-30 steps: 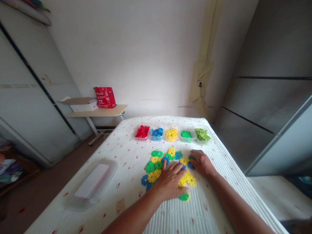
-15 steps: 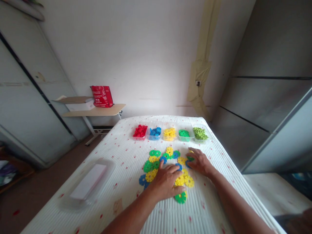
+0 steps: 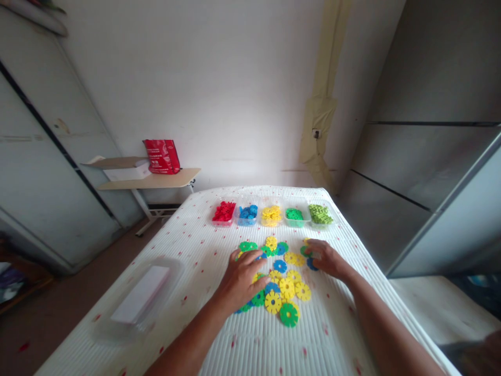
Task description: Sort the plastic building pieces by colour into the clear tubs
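My left hand (image 3: 240, 278) spreads loosely over blue, green and yellow notched plastic discs (image 3: 287, 288). At their two o'clock, my right hand (image 3: 329, 260) curls, grip hidden.

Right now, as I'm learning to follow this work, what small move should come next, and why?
I'd probably ease the left hand slightly aside: it partly hides several discs, while those between it and the right hand lie mostly in plain view.
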`<state>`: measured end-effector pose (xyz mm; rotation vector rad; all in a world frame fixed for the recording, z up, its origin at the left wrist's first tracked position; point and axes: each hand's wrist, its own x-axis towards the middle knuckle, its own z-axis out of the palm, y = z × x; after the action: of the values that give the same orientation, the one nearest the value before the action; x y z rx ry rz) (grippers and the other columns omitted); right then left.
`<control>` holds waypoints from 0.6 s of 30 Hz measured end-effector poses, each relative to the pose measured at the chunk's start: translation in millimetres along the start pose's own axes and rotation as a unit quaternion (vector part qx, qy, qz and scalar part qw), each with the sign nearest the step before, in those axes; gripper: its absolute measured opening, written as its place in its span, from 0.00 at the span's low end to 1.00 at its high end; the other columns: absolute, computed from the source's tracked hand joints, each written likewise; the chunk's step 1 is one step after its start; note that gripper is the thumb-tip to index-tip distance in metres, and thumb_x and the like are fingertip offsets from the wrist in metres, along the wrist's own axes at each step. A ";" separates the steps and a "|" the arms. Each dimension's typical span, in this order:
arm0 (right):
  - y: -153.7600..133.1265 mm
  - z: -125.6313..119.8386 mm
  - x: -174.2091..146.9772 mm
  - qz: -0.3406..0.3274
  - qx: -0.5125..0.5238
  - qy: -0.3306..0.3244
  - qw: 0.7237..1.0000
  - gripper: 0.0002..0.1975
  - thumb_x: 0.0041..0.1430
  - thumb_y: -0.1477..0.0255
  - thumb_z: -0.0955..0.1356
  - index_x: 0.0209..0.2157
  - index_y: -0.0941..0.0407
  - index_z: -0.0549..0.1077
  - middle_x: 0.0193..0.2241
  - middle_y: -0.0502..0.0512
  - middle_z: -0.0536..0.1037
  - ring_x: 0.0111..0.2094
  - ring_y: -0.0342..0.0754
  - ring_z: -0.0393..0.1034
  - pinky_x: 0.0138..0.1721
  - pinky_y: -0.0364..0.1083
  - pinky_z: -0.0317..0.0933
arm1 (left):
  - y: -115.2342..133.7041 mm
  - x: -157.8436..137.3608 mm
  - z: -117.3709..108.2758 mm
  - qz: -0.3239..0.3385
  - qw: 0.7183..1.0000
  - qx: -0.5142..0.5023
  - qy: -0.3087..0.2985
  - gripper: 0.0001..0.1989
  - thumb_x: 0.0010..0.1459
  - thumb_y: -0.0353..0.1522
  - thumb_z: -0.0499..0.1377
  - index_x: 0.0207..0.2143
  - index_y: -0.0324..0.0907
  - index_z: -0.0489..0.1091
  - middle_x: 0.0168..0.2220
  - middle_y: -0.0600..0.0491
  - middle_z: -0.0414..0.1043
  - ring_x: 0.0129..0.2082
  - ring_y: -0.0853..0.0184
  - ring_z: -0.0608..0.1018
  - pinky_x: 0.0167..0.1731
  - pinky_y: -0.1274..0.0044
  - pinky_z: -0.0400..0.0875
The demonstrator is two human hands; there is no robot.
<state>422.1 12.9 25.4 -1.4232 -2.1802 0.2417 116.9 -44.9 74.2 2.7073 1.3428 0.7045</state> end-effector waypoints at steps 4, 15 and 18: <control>-3.8 -5.1 0.6 -0.004 0.011 0.014 1.000 0.18 0.38 0.83 0.63 0.32 0.55 0.75 0.47 0.58 0.73 0.48 0.54 0.66 0.48 0.54 0.60 | -53.4 -19.4 -10.2 -0.080 0.993 0.048 0.078 0.15 0.57 0.38 0.52 0.44 0.46 0.70 0.49 0.49 0.69 0.48 0.62 0.71 0.51 0.65 0.61; -57.8 1.6 4.4 -0.025 -0.082 -0.067 0.994 0.16 0.48 0.73 0.65 0.42 0.55 0.72 0.41 0.58 0.75 0.42 0.51 0.68 0.45 0.49 0.61 | -103.1 -52.0 15.6 -0.201 0.967 -0.013 0.158 0.14 0.57 0.38 0.49 0.36 0.42 0.71 0.38 0.51 0.74 0.41 0.65 0.74 0.45 0.73 0.69; -66.3 1.9 6.3 -0.019 -0.111 -0.087 0.990 0.13 0.50 0.74 0.64 0.39 0.55 0.72 0.39 0.57 0.75 0.42 0.49 0.68 0.45 0.47 0.61 | -99.3 -48.3 19.1 -0.187 0.974 -0.007 0.127 0.13 0.56 0.37 0.50 0.36 0.43 0.72 0.39 0.51 0.74 0.41 0.65 0.74 0.44 0.73 0.69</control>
<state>366.1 -9.9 53.5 -1.5287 -2.4370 0.1146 25.5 -16.6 15.9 2.3071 1.8236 1.0320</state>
